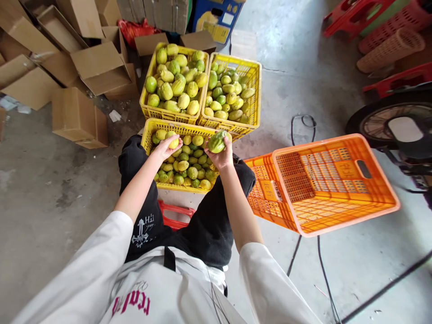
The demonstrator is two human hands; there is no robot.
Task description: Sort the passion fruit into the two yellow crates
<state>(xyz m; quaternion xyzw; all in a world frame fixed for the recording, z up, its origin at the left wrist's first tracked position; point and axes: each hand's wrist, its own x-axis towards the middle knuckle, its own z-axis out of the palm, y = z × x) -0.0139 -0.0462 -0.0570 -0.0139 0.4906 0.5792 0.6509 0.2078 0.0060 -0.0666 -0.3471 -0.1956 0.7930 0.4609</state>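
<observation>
My left hand (166, 147) is closed around a yellow oval fruit (173, 143), above the left side of the near yellow crate. In my right hand (221, 155) is a larger green fruit (217, 142) with lengthwise ridges, held over the crate's right side. Beneath both hands stands the near yellow crate (145, 140), holding many small yellow and green oval fruits (183, 165). Behind it, the far left yellow crate (170, 118) is heaped with bigger yellow-green fruits (177, 86). The far right yellow crate (259, 90) holds similar fruits, lower against its walls.
An orange crate (340, 189) lies tilted at my right, with black cables (315, 128) around it. Cardboard boxes (76, 114) are piled at the left. A motorbike wheel (388, 118) and red stools (354, 18) are at far right. A red stool edge (175, 220) shows between my legs.
</observation>
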